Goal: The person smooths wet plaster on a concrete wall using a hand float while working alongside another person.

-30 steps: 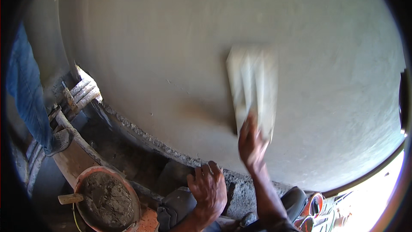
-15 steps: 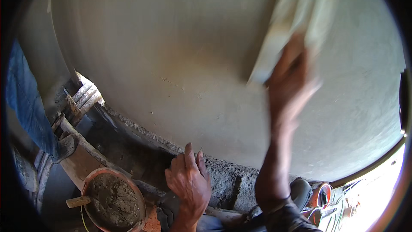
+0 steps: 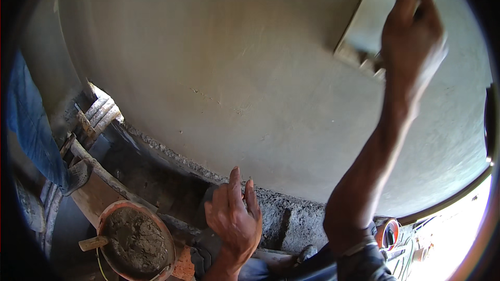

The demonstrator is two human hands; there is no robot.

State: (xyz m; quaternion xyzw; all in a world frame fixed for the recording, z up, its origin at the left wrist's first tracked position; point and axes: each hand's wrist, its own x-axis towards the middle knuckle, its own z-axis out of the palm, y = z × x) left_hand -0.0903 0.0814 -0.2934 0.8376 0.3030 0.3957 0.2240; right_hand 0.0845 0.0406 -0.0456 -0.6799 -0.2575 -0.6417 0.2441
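My right hand (image 3: 414,41) grips a long, flat plastering float (image 3: 364,31) with raised ribs along its back, its blade lying against the upper right of a large, curved grey plastered wall (image 3: 229,73). The fist covers the float's grip, and its top runs out of the picture. Low in the middle, my left hand (image 3: 234,218) hangs near the wall's rough bottom edge, fingers partly stretched and apart, with nothing visible in them. Whether its fingertips touch the wall I cannot tell. A few small pits and scratches mark the plaster between the hands.
At lower left stands an orange bucket (image 3: 107,218) of grey mortar (image 3: 138,239), with a wooden handle (image 3: 94,243) sticking out. A person's blue-clothed leg (image 3: 36,119) is at far left. Another orange bucket (image 3: 388,233) sits at lower right. A rough ledge (image 3: 302,226) runs below the wall.
My right hand has swept the float up and to the right across the wall. My left hand has shifted slightly right, its fingers still extended.
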